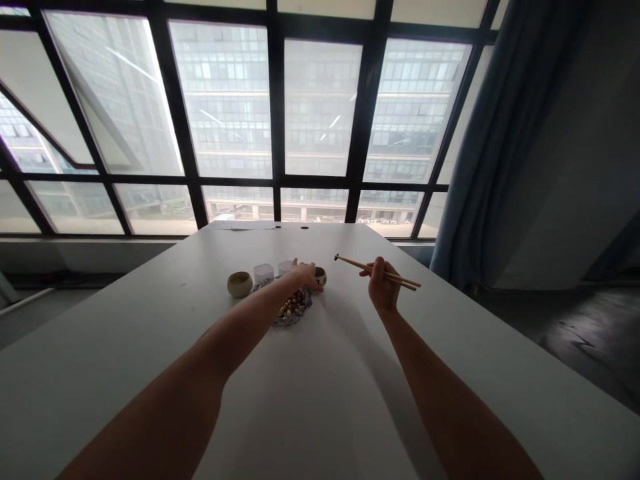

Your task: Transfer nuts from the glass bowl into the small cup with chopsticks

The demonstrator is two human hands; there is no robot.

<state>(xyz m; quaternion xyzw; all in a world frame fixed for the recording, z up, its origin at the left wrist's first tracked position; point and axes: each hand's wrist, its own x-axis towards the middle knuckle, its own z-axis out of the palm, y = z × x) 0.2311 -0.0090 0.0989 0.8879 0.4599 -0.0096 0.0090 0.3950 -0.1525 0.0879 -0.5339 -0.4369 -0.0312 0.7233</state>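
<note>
My right hand (383, 285) is closed around a pair of wooden chopsticks (357, 264), held above the table with the tips pointing left. At those tips sits a small dark piece (337, 257), too small to name. My left hand (306, 275) reaches across a clear dish (286, 321) of mixed nuts (296, 305), its fingers on a small patterned bowl (321, 275). Part of that bowl is hidden by the hand. Left of the dish stands a round beige bowl (240, 285). Two translucent cups, one nearer (263, 273) and one partly behind my hand (285, 268), stand behind the dish.
The white table (300, 413) stretches toward large dark-framed windows (323, 107). Papers (245, 225) lie at its far left end, near a dark round spot (305, 228) in the tabletop. A blue curtain (480, 173) hangs at the right.
</note>
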